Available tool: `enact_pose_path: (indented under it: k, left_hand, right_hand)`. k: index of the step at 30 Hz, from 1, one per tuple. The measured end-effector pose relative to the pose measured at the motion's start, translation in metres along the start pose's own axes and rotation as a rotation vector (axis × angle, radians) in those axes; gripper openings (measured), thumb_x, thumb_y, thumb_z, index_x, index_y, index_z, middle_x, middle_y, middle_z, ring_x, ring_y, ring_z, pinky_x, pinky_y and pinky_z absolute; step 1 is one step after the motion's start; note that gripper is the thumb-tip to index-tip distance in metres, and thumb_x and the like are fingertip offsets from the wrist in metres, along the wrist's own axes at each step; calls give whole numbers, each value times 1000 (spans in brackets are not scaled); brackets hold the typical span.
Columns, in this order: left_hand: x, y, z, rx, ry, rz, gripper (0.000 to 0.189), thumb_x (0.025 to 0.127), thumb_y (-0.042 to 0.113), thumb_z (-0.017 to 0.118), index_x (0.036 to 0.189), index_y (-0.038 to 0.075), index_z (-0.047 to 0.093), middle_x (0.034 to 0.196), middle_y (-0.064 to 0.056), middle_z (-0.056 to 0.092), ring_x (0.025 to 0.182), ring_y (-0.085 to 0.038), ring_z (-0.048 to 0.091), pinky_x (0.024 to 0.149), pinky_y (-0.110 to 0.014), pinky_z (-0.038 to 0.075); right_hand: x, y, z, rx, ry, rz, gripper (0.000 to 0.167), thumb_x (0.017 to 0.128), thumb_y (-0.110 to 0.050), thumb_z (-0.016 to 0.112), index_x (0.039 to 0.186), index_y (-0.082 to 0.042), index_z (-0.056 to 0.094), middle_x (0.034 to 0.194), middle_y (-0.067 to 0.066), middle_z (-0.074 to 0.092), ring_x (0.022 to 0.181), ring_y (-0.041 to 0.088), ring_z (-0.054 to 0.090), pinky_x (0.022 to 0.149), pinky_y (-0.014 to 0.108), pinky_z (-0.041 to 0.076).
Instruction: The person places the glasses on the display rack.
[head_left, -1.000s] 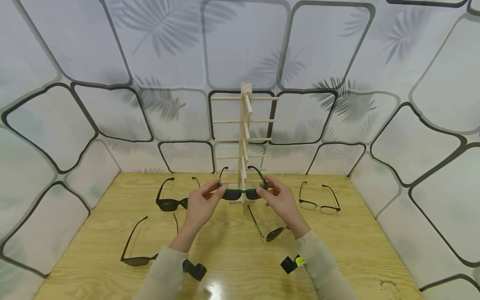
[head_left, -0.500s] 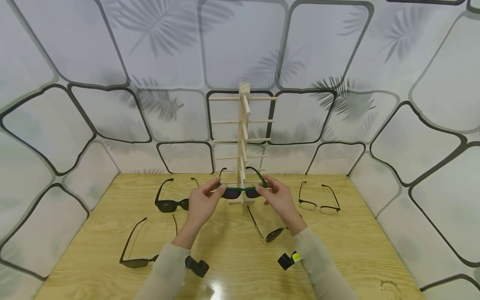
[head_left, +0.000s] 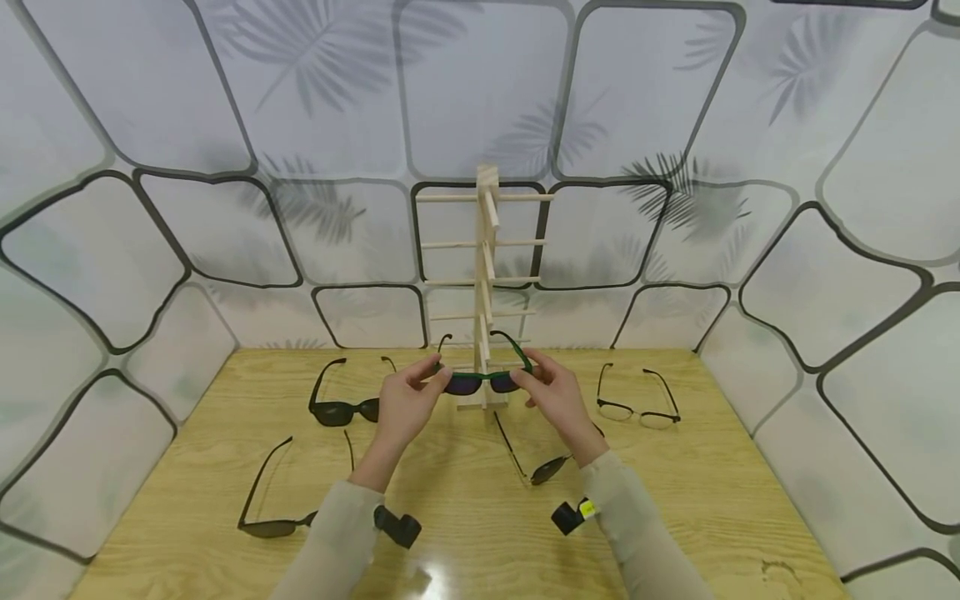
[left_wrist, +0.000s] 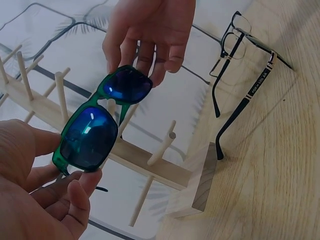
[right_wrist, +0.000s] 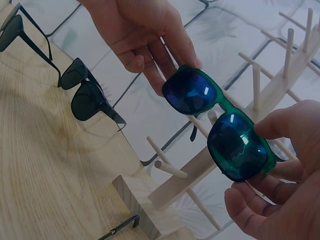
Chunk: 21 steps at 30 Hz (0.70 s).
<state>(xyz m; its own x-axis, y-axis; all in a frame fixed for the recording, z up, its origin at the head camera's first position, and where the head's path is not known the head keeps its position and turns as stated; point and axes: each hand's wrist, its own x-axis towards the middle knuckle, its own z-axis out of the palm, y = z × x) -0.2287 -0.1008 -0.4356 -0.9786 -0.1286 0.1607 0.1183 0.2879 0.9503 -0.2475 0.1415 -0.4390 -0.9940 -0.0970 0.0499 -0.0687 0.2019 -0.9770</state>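
Note:
Sunglasses [head_left: 462, 384] with a green frame and dark blue mirrored lenses are held level between both hands, temples unfolded and pointing away from me. My left hand [head_left: 405, 404] pinches the left end of the frame between thumb and fingers. At the opposite end, my right hand [head_left: 557, 400] pinches the frame the same way. Directly behind is a wooden display rack [head_left: 482, 275] with rows of side and front pegs; the sunglasses overlap its lowest pegs in the head view. The left wrist view shows the blue lenses [left_wrist: 90, 137] and the rack's base block [left_wrist: 197, 187] beyond them.
Black sunglasses [head_left: 335, 413] sit left of my left hand, and another dark pair [head_left: 272, 527] lies nearer me. Thin-framed sunglasses [head_left: 549, 471] lie partly under my right forearm. Clear eyeglasses [head_left: 658, 419] stand at the right. Patterned walls [head_left: 360, 317] enclose the wooden table [head_left: 465, 500].
Both hands and the green sunglasses have risen very slightly in the head view, and the wrists have drawn a little inward. The grip and the other eyewear look the same.

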Motion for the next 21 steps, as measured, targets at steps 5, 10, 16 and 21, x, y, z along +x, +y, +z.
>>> enact_pose_path:
  k: [5,10,16,21]
  left_hand:
    - [2,-2,1,0,1,-7,41,100,25,75,141,16,70,135,-13,73,110,-34,75,79,-37,63]
    - [2,-2,1,1,-6,-5,43,101,28,74,142,16,69,136,-12,72,112,-35,74,84,-44,63]
    - [2,-6,1,10,-10,2,43,101,27,74,143,16,68,136,-12,72,116,-36,74,86,-43,63]
    - [1,-7,2,10,-11,9,44,101,26,74,143,15,68,135,-12,73,115,-36,74,79,-35,62]
  right_hand:
    - [2,2,1,5,-4,0,59,104,-24,69,158,-11,49,108,5,56,91,12,60,72,25,57]
    - [3,3,1,2,-4,-4,60,104,-23,69,159,-11,49,107,5,57,90,12,60,73,25,58]
    - [3,4,3,-3,1,3,60,104,-21,70,159,-10,48,110,9,64,88,11,62,71,25,57]
    - [2,3,3,-10,4,7,60,104,-22,69,159,-11,48,112,9,62,88,11,62,72,25,57]
